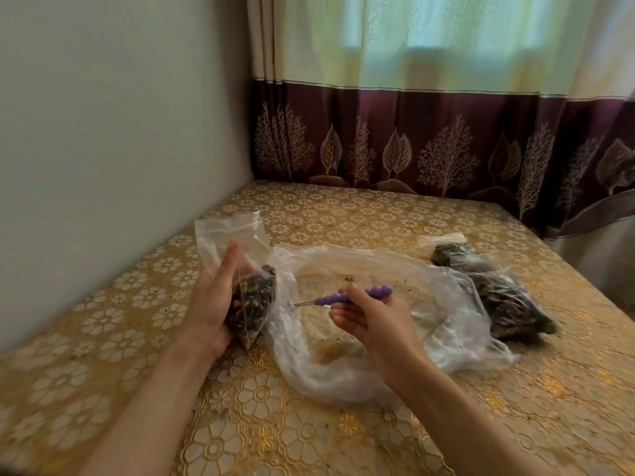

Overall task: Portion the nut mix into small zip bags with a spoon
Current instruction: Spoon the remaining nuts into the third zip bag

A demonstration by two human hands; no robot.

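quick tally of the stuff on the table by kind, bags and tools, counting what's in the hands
Small zip bags with nut mix: 3, one held, two lying at right
Large clear plastic bag: 1
Purple-handled spoon: 1
Total: 5

Left hand [209, 304] holds a filled zip bag [249, 297]; right hand [372, 321] pinches a purple-handled spoon [354, 294].
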